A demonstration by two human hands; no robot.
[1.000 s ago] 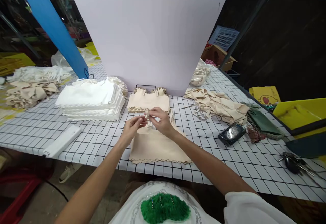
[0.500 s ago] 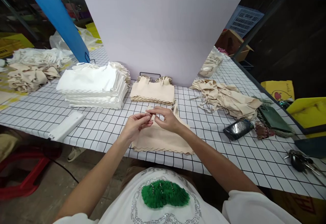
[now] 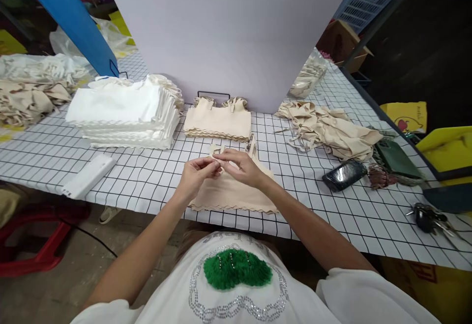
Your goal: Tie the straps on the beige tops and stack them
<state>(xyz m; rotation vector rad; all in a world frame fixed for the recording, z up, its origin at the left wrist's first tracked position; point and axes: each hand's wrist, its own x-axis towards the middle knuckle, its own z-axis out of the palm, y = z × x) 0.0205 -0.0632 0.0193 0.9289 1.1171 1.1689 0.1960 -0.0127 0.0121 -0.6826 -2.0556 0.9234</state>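
A beige camisole (image 3: 236,193) with a wavy hem lies flat at the table's near edge, straps pointing away from me. Over its upper left part, my left hand (image 3: 199,175) pinches thumb and fingers together at one strap (image 3: 216,149). My right hand (image 3: 243,167) meets it from the other side, closed at the same strap, fingertips almost touching the left ones. What exactly sits between the fingertips is mostly hidden. The other strap (image 3: 252,146) stands free behind my right hand. Just beyond lies a small stack of beige camisoles (image 3: 217,121).
A tall stack of white camisoles (image 3: 114,110) and a white power strip (image 3: 89,176) are on the left. Rumpled beige garments (image 3: 332,130), a black wrapped item (image 3: 344,175) and keys (image 3: 429,218) lie right. A pale upright panel (image 3: 228,34) stands behind.
The view has shifted slightly, so the table things sit higher in it. Both hands stay together at the strap; the small beige piece seen between the fingers is now mostly covered.
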